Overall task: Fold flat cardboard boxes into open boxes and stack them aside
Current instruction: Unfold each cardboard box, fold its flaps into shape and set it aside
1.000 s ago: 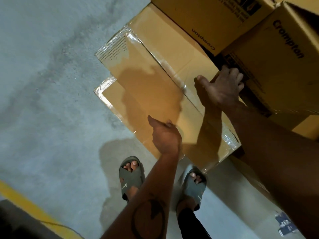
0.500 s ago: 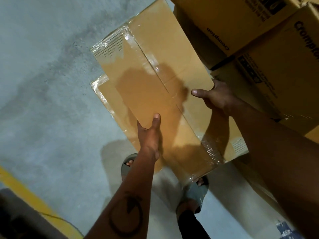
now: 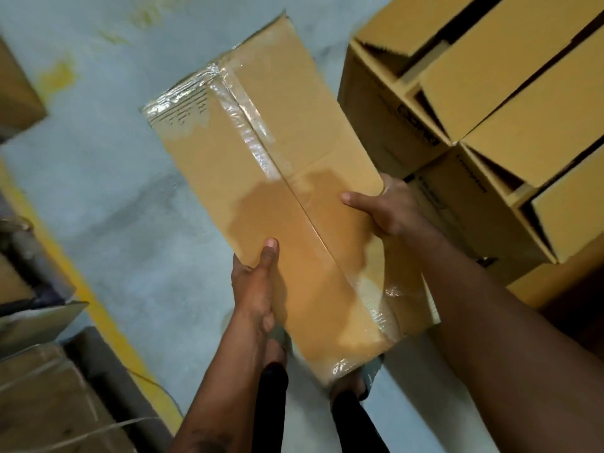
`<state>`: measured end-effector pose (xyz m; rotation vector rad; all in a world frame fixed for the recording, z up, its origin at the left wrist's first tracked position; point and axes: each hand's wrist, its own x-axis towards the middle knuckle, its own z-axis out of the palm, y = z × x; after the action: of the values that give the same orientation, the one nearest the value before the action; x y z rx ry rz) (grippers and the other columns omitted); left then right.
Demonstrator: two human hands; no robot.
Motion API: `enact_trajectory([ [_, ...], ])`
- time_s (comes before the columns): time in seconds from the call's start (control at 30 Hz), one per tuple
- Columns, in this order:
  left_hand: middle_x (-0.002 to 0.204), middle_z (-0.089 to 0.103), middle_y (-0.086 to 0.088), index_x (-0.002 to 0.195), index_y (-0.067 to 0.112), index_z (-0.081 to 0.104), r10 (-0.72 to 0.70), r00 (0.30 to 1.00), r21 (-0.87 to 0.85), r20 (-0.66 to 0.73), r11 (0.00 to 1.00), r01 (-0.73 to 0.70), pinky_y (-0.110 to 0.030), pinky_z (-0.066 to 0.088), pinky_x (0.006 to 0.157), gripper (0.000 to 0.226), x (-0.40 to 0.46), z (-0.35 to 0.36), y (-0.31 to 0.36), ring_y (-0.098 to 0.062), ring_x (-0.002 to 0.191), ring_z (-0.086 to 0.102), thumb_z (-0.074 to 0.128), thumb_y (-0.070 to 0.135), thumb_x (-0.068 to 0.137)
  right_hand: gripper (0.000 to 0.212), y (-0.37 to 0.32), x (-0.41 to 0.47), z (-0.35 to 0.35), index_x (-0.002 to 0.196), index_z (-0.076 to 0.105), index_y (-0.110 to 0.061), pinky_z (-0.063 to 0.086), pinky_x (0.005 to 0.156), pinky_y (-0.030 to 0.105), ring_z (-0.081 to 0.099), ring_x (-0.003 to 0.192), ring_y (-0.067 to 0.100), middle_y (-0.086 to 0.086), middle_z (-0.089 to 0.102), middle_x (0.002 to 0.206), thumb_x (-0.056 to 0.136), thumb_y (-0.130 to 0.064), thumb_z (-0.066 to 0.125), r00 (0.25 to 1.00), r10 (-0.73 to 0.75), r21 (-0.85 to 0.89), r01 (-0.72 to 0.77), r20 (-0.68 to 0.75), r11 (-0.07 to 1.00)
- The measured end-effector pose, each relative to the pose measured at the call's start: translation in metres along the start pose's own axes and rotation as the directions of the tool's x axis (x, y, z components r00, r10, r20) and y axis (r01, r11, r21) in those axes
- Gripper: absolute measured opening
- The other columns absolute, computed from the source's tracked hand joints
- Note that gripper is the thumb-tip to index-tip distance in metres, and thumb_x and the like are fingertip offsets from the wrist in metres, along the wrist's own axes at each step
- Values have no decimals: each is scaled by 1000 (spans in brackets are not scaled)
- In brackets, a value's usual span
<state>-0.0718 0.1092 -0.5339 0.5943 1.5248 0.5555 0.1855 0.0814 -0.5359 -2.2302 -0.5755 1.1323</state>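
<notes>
A long brown cardboard box [image 3: 261, 178], its taped bottom seam facing up, is held in the air over the grey floor. My left hand [image 3: 256, 289] grips its near left edge, thumb on top and fingers underneath. My right hand [image 3: 389, 210] grips the right edge, thumb on the upper face and fingers round the side. Clear tape shines along the middle seam and at both ends. A stack of open folded boxes [image 3: 510, 103] stands at the right.
A yellow floor line [image 3: 98, 308] runs diagonally at the left. Strapped cartons [image 3: 39, 407] and dark clutter sit at the lower left, another carton corner [image 3: 16, 93] at the upper left. My sandalled feet [image 3: 369, 374] show under the box.
The box has come up off the floor into both hands. My left hand went from hovering to gripping its edge. The view has swung up, showing the open tops of the stacked boxes.
</notes>
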Motion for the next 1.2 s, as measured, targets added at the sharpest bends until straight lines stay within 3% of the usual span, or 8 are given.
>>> enact_trajectory([
  [0.13,123,75,6,135,26,63,54,998,-4,23,999,-54,-45,52,108,46,-82,-14,62,-16,115,71,80,31,92,65,-61,-78,-43,114,71,-31,55,87,35,69,96,14,-14,72,98,62,-67,86,998,-53,35,53,-27,998],
  [0.23,121,75,5,133,24,65,74,996,2,39,997,-74,-45,54,105,45,-143,-19,98,-18,114,72,80,31,92,49,-96,-138,-84,119,68,-31,46,71,22,59,81,-2,-23,62,87,78,-53,85,996,-86,17,86,-29,996],
  [0.4,118,77,4,131,25,65,146,985,55,89,987,-152,-47,56,101,50,-228,-31,144,-22,112,72,84,37,87,69,-133,-234,-138,122,68,-33,56,94,47,69,102,21,-9,75,111,66,-72,79,986,-131,11,133,-107,991],
  [0.6,108,77,14,127,26,64,357,923,161,144,912,-377,-22,57,82,40,-319,-35,209,-2,98,73,80,30,91,68,-165,-330,-190,125,65,-33,55,93,44,68,106,21,-9,73,117,70,-70,81,952,-151,98,183,-267,978],
  [0.7,115,77,3,133,19,63,434,881,144,187,875,-462,-31,60,87,45,-360,-32,250,-13,103,75,79,25,92,68,-194,-367,-214,125,64,-37,55,91,43,67,105,20,-11,72,116,70,-74,78,916,-198,110,250,-350,962],
  [0.93,107,77,6,128,19,65,543,764,139,350,776,-615,-21,60,71,40,-453,-25,322,-6,87,76,78,30,93,60,-237,-460,-279,110,63,-33,45,75,34,59,92,14,-15,62,98,74,-79,71,810,-253,1,299,-530,954],
  [1.07,109,78,5,126,22,68,560,693,139,454,723,-677,-38,61,87,43,-513,-18,350,-15,97,76,80,40,89,69,-254,-530,-325,106,67,-27,51,75,38,64,92,21,-9,68,98,70,-86,67,726,-250,-76,264,-641,961],
  [1.2,108,78,5,123,23,69,549,631,113,548,699,-706,-40,61,87,40,-566,-4,354,-16,96,75,79,43,90,82,-249,-596,-364,113,69,-21,47,72,36,67,98,30,3,74,109,68,-90,64,634,-215,-116,194,-743,974],
])
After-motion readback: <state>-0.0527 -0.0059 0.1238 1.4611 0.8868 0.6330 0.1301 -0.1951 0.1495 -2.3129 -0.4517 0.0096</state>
